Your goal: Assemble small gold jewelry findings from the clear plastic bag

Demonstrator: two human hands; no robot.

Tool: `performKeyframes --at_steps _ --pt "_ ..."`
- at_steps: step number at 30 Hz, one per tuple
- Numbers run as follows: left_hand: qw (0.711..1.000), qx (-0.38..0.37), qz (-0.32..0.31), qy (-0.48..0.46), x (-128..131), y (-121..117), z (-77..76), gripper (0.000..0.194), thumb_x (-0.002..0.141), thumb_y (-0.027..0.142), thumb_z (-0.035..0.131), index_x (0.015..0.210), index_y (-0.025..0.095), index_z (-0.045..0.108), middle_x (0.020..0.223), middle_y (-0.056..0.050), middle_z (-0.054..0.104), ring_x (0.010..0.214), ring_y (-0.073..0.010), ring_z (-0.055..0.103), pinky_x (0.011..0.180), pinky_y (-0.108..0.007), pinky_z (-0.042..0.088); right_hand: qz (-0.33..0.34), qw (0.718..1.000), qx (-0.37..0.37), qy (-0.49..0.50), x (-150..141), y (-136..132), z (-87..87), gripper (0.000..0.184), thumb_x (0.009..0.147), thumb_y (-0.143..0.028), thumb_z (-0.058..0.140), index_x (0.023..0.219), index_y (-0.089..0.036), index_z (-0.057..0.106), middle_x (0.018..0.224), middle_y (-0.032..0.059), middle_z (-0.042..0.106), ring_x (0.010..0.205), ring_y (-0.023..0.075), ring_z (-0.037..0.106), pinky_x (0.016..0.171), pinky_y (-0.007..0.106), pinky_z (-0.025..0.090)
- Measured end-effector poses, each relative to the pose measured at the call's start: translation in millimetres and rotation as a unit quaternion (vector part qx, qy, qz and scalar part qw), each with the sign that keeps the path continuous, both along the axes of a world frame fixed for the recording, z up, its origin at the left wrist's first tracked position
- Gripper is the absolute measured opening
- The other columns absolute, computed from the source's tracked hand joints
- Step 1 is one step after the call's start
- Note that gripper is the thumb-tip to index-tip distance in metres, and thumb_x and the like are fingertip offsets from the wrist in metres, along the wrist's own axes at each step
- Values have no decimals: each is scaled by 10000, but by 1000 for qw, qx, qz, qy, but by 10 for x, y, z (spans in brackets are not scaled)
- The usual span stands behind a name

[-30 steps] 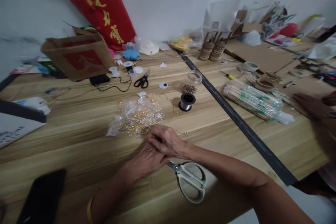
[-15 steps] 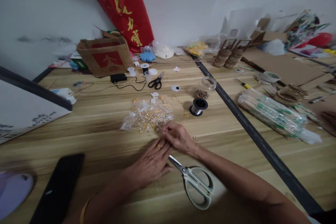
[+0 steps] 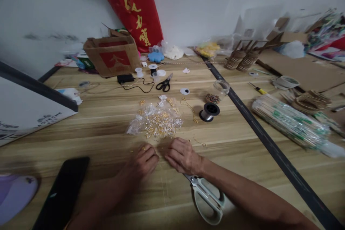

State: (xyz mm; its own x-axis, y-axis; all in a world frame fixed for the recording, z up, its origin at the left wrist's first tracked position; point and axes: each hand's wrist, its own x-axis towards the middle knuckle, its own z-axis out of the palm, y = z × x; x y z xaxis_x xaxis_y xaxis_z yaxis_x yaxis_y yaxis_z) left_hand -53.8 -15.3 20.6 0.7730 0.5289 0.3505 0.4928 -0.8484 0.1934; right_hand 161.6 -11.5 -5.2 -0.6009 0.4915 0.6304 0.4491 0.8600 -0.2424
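My left hand rests on the wooden table with its fingers curled in; what they hold, if anything, is too small to make out. A short gap to its right, my right hand is closed too, and its fingertips are hidden beneath it. Pale-handled scissors lie under the right wrist, blades partly covered by that hand. Just beyond both hands spreads a heap of small gold and silver findings on clear plastic bags. A fine gold chain lies past the right wrist.
A spool of clear line and a jar of beads stand behind the right hand. Black scissors lie farther back. A phone lies at left, wrapped sticks at right. A white box stands far left.
My hands have moved apart and nearer to me. The left hand, flat before, now has its fingers curled. My right hand now covers part of the scissors' blades. The view has shifted slightly.
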Motion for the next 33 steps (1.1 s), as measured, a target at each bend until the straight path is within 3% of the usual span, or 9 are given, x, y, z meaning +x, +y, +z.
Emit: performKeyframes --at_steps 5,13,18,24,33 --pt "998 -10 62 -28 -44 269 -29 253 934 159 438 774 170 634 720 -36 574 768 -165 525 785 -324 475 34 999 7 -35 -9 8 -26 91 895 -154 517 856 -148 599 737 51 588 699 173 528 647 325 466" --pt "995 -8 97 -34 44 625 35 218 921 173 486 761 172 634 740 -27 595 816 -176 527 826 -346 458 38 997 -11 -62 -15 12 -66 118 907 -157 517 839 -152 613 756 51 595 739 169 551 687 323 492" --pt "995 -28 83 -44 112 726 61 179 902 159 523 758 161 629 732 -28 597 795 -175 517 788 -328 455 43 998 -20 -52 -23 27 -34 137 900 -150 515 801 -143 610 731 49 585 725 169 535 661 323 476" --pt "993 -52 77 -70 150 779 -24 163 901 162 527 787 165 644 767 -33 628 822 -173 534 804 -329 455 45 997 -28 -56 -12 34 -13 131 898 -146 514 810 -146 611 727 50 584 722 172 526 656 327 461" --pt "962 -70 190 -186 -118 947 -87 128 864 226 586 770 176 658 683 -14 641 678 -152 566 723 -301 455 40 999 -16 -19 -12 38 7 129 902 -132 518 795 -133 590 687 30 547 670 150 493 667 301 445"
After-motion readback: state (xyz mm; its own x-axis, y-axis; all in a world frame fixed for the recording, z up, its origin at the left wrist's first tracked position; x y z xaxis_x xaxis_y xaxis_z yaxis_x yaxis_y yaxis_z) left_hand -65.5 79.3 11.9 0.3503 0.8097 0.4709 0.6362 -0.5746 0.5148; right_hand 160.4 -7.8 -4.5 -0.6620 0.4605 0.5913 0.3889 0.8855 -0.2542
